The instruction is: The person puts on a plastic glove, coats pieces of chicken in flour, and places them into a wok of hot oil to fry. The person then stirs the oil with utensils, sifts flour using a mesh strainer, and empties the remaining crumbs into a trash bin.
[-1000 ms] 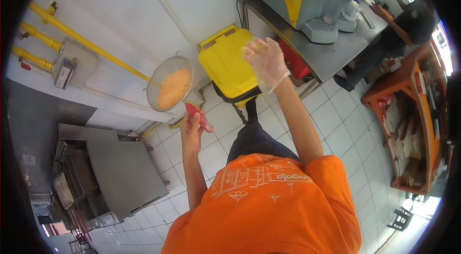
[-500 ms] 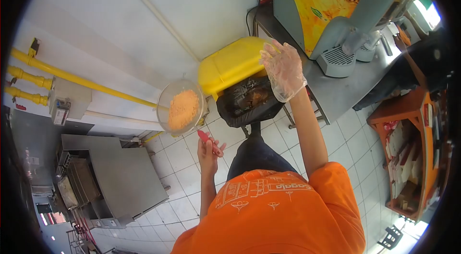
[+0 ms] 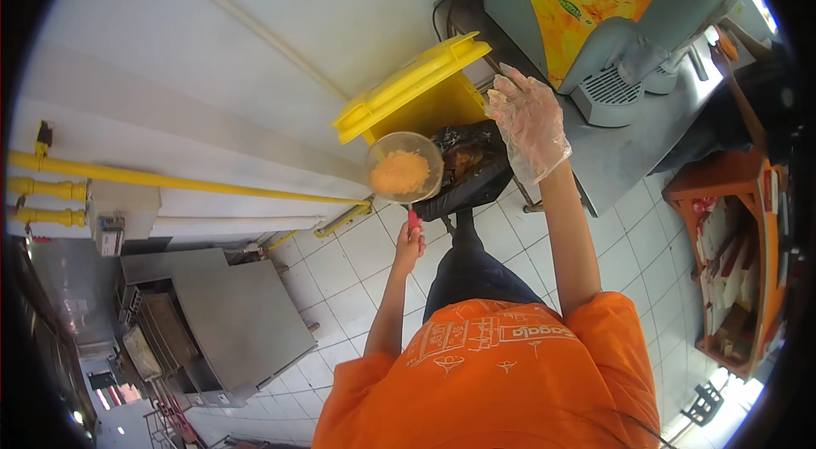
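Note:
My left hand (image 3: 410, 249) is bare and closed around the red handle of a round strainer (image 3: 429, 147). A heap of pale orange crumbs (image 3: 399, 173) lies in the strainer, which hangs over the left front edge of a yellow bin (image 3: 442, 105). A black bag (image 3: 463, 194) lines the bin, with dark and brownish waste inside. My right hand (image 3: 529, 122) wears a clear plastic glove. Its fingers are spread and it holds nothing, just right of the bin's opening. Above the opening, the yellow lid (image 3: 412, 84) stands tilted up.
A drink dispenser (image 3: 608, 96) stands on a steel table (image 3: 633, 156) to the right. An orange shelf unit (image 3: 722, 194) holds boxes or papers. Yellow pipes (image 3: 170, 177) run along the left wall. A grey metal appliance (image 3: 229, 313) sits at lower left on the tiled floor (image 3: 348, 262).
My left hand has brought the strainer rightward, from beside the bin to over its edge. The lid appears more steeply tilted. My right hand has shifted slightly right in view, still spread.

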Available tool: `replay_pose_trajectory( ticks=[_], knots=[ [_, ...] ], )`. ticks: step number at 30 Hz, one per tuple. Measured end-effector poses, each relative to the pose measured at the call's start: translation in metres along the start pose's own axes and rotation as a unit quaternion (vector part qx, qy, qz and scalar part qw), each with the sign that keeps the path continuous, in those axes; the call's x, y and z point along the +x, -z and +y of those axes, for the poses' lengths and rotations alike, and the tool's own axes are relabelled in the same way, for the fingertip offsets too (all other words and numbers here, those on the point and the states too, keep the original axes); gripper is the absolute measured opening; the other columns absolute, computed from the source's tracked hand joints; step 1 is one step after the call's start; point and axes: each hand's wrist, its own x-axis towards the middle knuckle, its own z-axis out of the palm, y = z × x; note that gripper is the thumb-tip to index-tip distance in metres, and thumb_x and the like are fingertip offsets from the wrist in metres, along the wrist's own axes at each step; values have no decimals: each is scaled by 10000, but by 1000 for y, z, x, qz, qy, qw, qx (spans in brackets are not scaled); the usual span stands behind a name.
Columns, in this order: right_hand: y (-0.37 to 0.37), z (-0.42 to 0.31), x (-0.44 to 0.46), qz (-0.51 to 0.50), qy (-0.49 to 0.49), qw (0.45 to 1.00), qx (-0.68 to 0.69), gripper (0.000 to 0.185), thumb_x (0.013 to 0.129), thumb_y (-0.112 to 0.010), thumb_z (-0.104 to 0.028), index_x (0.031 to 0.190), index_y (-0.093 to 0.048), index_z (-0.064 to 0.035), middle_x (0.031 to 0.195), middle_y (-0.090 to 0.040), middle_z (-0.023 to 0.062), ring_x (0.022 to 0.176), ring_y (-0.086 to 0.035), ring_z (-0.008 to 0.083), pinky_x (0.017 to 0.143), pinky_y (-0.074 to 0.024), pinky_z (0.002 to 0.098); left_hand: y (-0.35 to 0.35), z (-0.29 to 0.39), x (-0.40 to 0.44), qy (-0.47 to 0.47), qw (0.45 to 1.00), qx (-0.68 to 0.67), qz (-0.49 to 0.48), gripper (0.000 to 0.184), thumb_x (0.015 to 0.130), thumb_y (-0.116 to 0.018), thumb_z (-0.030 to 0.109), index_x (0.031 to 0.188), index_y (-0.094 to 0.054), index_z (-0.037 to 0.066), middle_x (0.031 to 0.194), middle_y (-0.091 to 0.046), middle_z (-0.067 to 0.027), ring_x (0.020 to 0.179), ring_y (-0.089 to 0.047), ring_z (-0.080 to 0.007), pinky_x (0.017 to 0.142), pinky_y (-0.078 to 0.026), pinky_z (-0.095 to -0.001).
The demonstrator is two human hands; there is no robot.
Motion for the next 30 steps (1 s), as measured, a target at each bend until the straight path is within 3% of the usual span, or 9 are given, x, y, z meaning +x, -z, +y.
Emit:
replay_pose_trajectory(
  ticks=[4,6,10,15,18,23,25,29,30],
  knots=[
    [9,-15,-8,-8,16,1000,-2,439,855,-513,-301,1173,-412,-16,979,-537,130,846,-565,271,727,-500,367,18,-14,85,-85,962,259,-13,287,888,-469,134,1167,-446,68,919,-495,-61,616,-520,-133,530,-429,-254],
    [14,-20,-14,44,37,998,-27,481,858,-509,-299,1218,-394,-1,987,-538,127,848,-572,257,711,-512,348,21,-1,105,-278,836,474,7,259,855,-474,95,1111,-483,57,973,-512,-121,729,-592,-223,626,-483,-326],
    [31,-26,-18,57,61,996,-28,515,861,-505,-294,1255,-369,8,1006,-533,126,852,-575,247,703,-516,334,-10,23,114,-171,748,639,58,215,859,-429,80,1053,-519,62,1006,-509,-155,874,-583,-291,709,-495,-381],
    [33,-32,-26,70,72,994,-43,519,865,-500,-291,1257,-359,20,1046,-517,129,858,-575,253,735,-519,350,-17,-23,135,-84,665,740,62,395,833,-454,52,1225,-458,100,1042,-463,-217,952,-516,-388,772,-483,-412],
    [36,-37,-29,64,86,994,-35,506,869,-493,-276,1249,-354,28,1024,-527,133,855,-574,256,748,-520,356,-11,-57,111,-90,668,727,129,371,905,-414,164,1273,-402,121,1032,-446,-187,935,-499,-349,747,-480,-413],
    [32,-29,-31,62,80,994,-37,468,870,-494,-248,1224,-365,30,988,-545,133,846,-573,254,717,-517,340,-4,-69,89,-172,727,650,138,542,825,-483,31,1339,-346,136,1007,-439,-178,911,-479,-339,748,-459,-399],
    [24,-24,-32,52,74,995,-31,453,871,-494,-241,1212,-372,30,978,-551,132,840,-572,251,705,-514,333,-3,-73,84,-174,752,625,116,739,705,-486,-102,1375,-300,149,1043,-422,-192,946,-454,-342,837,-410,-416],
    [15,-19,-35,49,66,996,-35,438,874,-492,-236,1205,-378,27,980,-555,127,824,-569,243,689,-507,331,-2,-86,83,-215,760,595,149,770,702,-482,-108,1383,-296,199,1013,-436,-174,940,-454,-329,820,-410,-411],
    [14,-18,-35,36,64,997,-31,438,875,-490,-236,1206,-378,27,980,-556,126,822,-570,243,690,-507,332,-5,-83,84,-247,742,597,176,643,777,-492,-17,1361,-329,196,1000,-445,-154,911,-469,-323,777,-421,-407]
  ],
)
